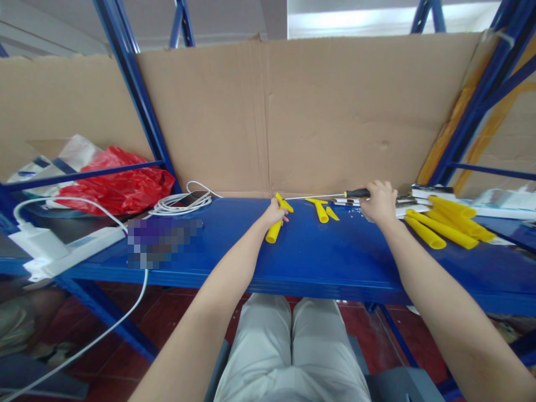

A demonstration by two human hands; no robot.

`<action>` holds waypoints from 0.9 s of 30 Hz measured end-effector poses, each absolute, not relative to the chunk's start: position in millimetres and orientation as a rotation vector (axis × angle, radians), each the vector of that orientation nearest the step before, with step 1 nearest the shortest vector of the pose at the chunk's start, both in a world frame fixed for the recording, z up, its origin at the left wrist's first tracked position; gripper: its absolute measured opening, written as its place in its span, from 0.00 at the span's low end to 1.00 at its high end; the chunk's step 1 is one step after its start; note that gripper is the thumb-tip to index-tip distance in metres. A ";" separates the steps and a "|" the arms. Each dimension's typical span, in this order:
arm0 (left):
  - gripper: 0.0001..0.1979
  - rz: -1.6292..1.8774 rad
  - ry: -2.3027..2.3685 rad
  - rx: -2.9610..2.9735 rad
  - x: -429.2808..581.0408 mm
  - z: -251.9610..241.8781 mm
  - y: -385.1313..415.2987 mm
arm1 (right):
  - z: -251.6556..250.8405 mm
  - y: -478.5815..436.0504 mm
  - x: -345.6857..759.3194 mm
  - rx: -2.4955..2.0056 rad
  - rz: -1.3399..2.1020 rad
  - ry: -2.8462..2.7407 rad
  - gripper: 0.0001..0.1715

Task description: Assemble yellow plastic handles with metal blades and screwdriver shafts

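My left hand (274, 213) is closed around a yellow plastic tube-shaped piece (273, 232) with a crosswise top, its hollow end facing me. My right hand (380, 200) grips the black handle of a long-shafted screwdriver (354, 193). The thin metal shaft runs left, level above the blue shelf, to the top of the held piece; whether its tip touches or enters is too small to tell. Between my hands lie another yellow tube piece (322, 213) with a crosswise top and a small pointed yellow piece (332, 214).
Several yellow tubes (441, 229) are heaped on the blue shelf (318, 262) at right. To the left are a coiled white cable (180, 204), a white power strip (84, 248) and a red plastic bag (121, 181). A cardboard panel (326, 117) stands behind.
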State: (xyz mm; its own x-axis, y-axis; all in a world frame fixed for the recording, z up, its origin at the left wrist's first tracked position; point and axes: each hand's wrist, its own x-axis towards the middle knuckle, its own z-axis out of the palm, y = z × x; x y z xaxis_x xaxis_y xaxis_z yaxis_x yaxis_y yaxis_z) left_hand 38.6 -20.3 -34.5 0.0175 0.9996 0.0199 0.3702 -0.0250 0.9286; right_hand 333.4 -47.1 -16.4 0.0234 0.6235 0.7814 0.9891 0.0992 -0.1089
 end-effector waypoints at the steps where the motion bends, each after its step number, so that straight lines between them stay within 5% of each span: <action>1: 0.20 1.014 1.464 1.517 38.2 -35.1 -19.6 | -16.2 -46.5 335.0 -1.596 -0.666 -1.696 0.18; 27: 0.22 0.880 1.701 1.828 35.7 -23.7 -35.6 | -24.4 -35.3 353.6 -1.835 -0.527 -1.898 0.18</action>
